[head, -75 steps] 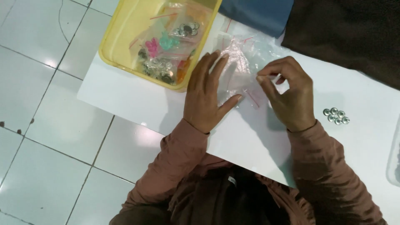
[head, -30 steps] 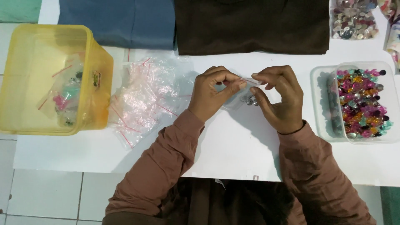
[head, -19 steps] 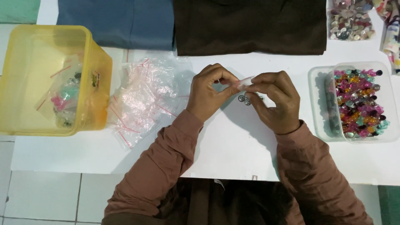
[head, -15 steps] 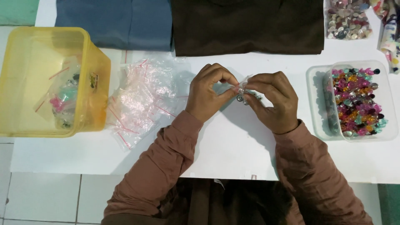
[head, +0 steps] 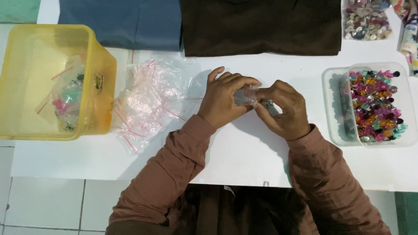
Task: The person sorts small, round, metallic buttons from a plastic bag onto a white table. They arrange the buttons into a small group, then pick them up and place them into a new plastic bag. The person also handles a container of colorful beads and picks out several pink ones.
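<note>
Containers first, by size: yellow plastic tub (head: pixel 26 78) at the left edge of the white table (head: pixel 244 152), holding a few clear packets with pink, green and dark bits inside (head: pixel 65 102). At the right stands a clear rectangular box (head: pixel 409 100) filled with faceted beads in pink, orange, green and dark tones (head: pixel 376 106); it sits on or against a second clear tray or lid (head: pixel 333 109) whose contents are hard to read through the plastic. A further clear container of pale and reddish beads (head: pixel 365 19) is cut off by the top edge, and something patterned at the top right corner is also cropped.

Between the tub and the hands lies a loose heap of small clear zip bags with red seal strips (head: pixel 150 98). Folded blue cloth (head: pixel 122 21) and dark brown cloth (head: pixel 261 26) lie along the far side of the table, both cut by the frame.

Left hand (head: pixel 224 102) and right hand (head: pixel 283 109) meet just above the middle of the table, fingertips pressed together on one small clear bag (head: pixel 244 95). Both hands are curled nearly closed, thumb and forefingers pinching the bag's edge. A few small metallic pieces (head: pixel 266 103) show just beneath the right fingertips; whether they lie inside the bag or on the table cannot be told, as the fingers hide most of it. Brown sleeves cover both forearms.
</note>
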